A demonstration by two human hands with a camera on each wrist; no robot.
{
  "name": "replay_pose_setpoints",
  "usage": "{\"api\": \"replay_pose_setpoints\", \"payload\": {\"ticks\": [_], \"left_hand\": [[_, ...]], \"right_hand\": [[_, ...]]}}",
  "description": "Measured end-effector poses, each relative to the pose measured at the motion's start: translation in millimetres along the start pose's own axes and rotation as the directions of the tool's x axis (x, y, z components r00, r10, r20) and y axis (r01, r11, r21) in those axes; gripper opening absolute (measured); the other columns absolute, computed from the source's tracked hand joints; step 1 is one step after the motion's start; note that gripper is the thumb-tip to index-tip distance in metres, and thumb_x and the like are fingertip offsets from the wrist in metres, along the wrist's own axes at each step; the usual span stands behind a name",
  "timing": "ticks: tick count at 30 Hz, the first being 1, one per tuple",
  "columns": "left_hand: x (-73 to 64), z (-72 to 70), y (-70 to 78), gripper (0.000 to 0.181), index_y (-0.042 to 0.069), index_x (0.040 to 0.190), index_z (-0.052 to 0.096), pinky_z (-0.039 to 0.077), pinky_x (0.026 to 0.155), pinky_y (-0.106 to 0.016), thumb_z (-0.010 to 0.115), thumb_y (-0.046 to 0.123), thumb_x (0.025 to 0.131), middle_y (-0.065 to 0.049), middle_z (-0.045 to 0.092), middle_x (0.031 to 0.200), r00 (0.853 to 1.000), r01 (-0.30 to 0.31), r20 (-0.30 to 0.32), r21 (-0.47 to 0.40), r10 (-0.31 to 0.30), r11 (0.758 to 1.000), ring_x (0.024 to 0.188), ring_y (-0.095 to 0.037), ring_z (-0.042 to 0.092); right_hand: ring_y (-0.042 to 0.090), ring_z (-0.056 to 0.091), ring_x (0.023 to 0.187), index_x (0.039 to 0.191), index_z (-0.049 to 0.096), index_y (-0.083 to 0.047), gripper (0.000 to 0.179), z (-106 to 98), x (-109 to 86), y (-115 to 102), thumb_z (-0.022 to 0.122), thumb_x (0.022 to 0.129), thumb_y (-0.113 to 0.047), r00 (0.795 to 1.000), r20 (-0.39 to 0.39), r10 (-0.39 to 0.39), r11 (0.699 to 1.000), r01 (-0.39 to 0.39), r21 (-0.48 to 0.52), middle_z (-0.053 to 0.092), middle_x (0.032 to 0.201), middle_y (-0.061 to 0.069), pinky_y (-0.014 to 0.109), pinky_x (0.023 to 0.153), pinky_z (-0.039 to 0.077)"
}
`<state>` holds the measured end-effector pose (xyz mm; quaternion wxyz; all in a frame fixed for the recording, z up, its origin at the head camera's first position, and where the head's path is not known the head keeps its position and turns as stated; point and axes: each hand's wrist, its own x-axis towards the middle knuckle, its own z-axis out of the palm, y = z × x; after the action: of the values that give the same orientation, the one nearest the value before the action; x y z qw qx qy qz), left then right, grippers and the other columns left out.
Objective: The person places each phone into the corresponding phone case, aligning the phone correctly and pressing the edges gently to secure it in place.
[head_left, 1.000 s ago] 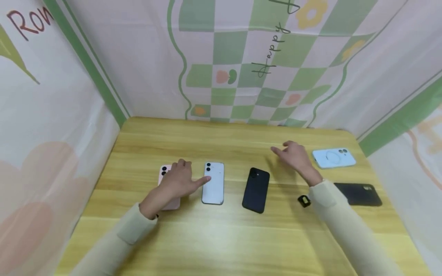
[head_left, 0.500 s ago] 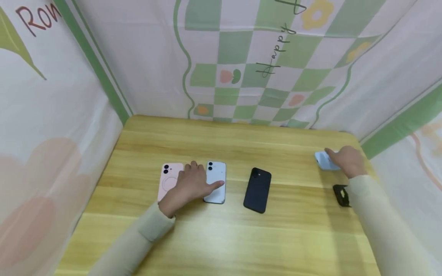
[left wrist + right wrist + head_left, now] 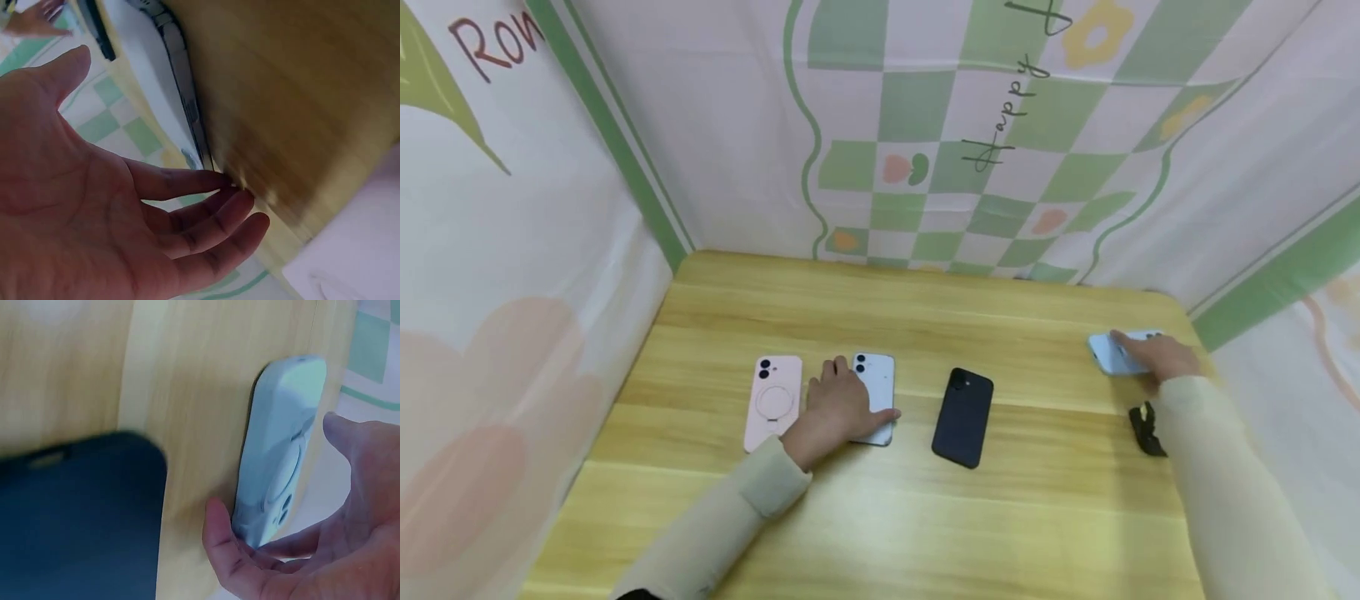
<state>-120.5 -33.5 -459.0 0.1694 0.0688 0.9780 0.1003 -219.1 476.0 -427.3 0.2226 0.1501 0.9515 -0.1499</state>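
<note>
In the head view my left hand (image 3: 838, 404) lies over the lower left part of a white phone (image 3: 880, 383), thumb spread across it. The left wrist view shows relaxed fingers (image 3: 212, 250) close to that phone's edge; whether they touch it I cannot tell. Left of this hand lies a pink phone case (image 3: 771, 417) with a ring on its back. At the far right my right hand (image 3: 1172, 358) reaches over a light blue phone case (image 3: 1112, 354). In the right wrist view its fingers bend loosely beside one end of the light blue case, with the thumb apart from it.
A black phone (image 3: 962, 421) lies between the hands. Closer to the right wrist is a dark phone case (image 3: 87, 519), mostly hidden by the sleeve in the head view. Printed cloth (image 3: 925, 100) stands behind the wooden table (image 3: 925, 525).
My right hand has moved right, from mid-table to the light blue phone case. My left hand has shifted right, off the pink phone case and over the white phone.
</note>
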Motion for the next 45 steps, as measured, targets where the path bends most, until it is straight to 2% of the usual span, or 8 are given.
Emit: {"api": "replay_pose_setpoints", "payload": {"ticks": [3, 10, 24, 31, 38, 41, 43, 45], "left_hand": [[3.2, 4.9, 6.0, 0.103, -0.013, 0.126, 0.065, 0.055, 0.099, -0.055, 0.061, 0.083, 0.088, -0.027, 0.047, 0.142, 1.000, 0.008, -0.007, -0.001, -0.008, 1.000, 0.126, -0.038, 0.048], [7.7, 5.0, 17.8, 0.104, -0.011, 0.126, 0.065, 0.056, 0.095, -0.052, 0.062, 0.085, 0.086, -0.026, 0.046, 0.141, 0.999, 0.027, -0.030, 0.023, -0.026, 0.999, 0.124, -0.036, 0.048], [11.3, 0.3, 21.1, 0.071, -0.007, 0.107, 0.070, 0.059, 0.085, -0.041, 0.082, 0.059, 0.086, -0.021, 0.049, 0.126, 1.000, 0.022, -0.021, 0.048, -0.021, 0.999, 0.114, -0.031, 0.050], [11.1, -3.8, 15.8, 0.046, -0.007, 0.101, 0.068, 0.062, 0.081, -0.043, 0.085, 0.035, 0.088, -0.023, 0.051, 0.120, 1.000, -0.002, -0.017, -0.021, 0.001, 1.000, 0.108, -0.033, 0.051], [14.5, -6.2, 11.0, 0.056, -0.007, 0.109, 0.064, 0.060, 0.072, -0.040, 0.095, 0.028, 0.078, -0.021, 0.053, 0.106, 0.999, 0.014, -0.030, -0.051, -0.016, 0.999, 0.096, -0.032, 0.051], [15.8, -7.6, 9.0, 0.056, -0.006, 0.107, 0.065, 0.057, 0.073, -0.040, 0.097, 0.024, 0.072, -0.019, 0.052, 0.104, 1.000, 0.021, -0.018, -0.084, -0.022, 0.996, 0.095, -0.032, 0.049], [16.4, -8.2, 7.9, 0.059, -0.005, 0.108, 0.065, 0.057, 0.074, -0.041, 0.099, 0.022, 0.069, -0.019, 0.052, 0.104, 0.999, 0.030, -0.014, -0.105, -0.032, 0.994, 0.095, -0.032, 0.049], [17.0, -8.3, 6.8, 0.066, -0.006, 0.113, 0.063, 0.057, 0.076, -0.042, 0.101, 0.024, 0.067, -0.020, 0.053, 0.105, 0.999, 0.038, -0.010, -0.117, -0.039, 0.992, 0.096, -0.032, 0.050]], "right_hand": [[0.028, 0.060, 0.062, 0.128, 0.040, 0.030, 0.112, 4.3, 3.7, -3.6, 0.026, 0.101, -0.078, 1.000, -0.002, 0.023, 0.999, -0.023, -0.025, 0.064, 0.081, 0.025, 0.034, 0.064, 0.051], [0.052, 0.045, 0.098, 0.134, 0.038, 0.030, 0.119, 9.1, 11.0, -13.8, 0.021, 0.098, -0.082, 0.996, -0.015, 0.086, 0.992, -0.087, -0.091, 0.045, 0.117, 0.054, 0.052, 0.082, 0.050], [0.051, 0.043, 0.101, 0.132, 0.035, 0.029, 0.094, 4.6, 13.1, -32.4, 0.057, 0.099, -0.056, 0.996, -0.003, 0.090, 0.995, -0.090, 0.033, 0.037, 0.110, 0.044, 0.057, 0.081, 0.052], [0.051, 0.040, 0.101, 0.134, 0.033, 0.031, 0.096, 7.1, 18.4, -26.7, 0.068, 0.095, -0.050, 0.997, -0.026, 0.078, 0.996, -0.077, 0.045, 0.040, 0.108, 0.042, 0.058, 0.084, 0.049], [0.063, 0.039, 0.112, 0.135, 0.030, 0.035, 0.109, 4.7, 23.0, -29.0, 0.079, 0.088, -0.051, 0.997, -0.052, 0.059, 0.998, -0.061, -0.032, 0.041, 0.117, 0.048, 0.069, 0.101, 0.045], [0.072, 0.037, 0.121, 0.134, 0.029, 0.037, 0.108, 2.4, 22.3, -32.7, 0.080, 0.088, -0.046, 0.997, -0.078, 0.012, 0.997, -0.018, -0.077, 0.041, 0.126, 0.054, 0.076, 0.114, 0.031], [0.073, 0.037, 0.125, 0.133, 0.028, 0.038, 0.106, 1.4, 22.4, -34.7, 0.080, 0.088, -0.043, 0.995, -0.097, -0.021, 0.996, 0.012, -0.088, 0.039, 0.130, 0.056, 0.079, 0.118, 0.021], [0.067, 0.045, 0.119, 0.130, 0.033, 0.038, 0.098, 1.3, 22.2, -35.5, 0.079, 0.089, -0.038, 0.991, -0.129, -0.034, 0.998, 0.027, -0.057, 0.044, 0.126, 0.054, 0.076, 0.118, 0.026]]}}
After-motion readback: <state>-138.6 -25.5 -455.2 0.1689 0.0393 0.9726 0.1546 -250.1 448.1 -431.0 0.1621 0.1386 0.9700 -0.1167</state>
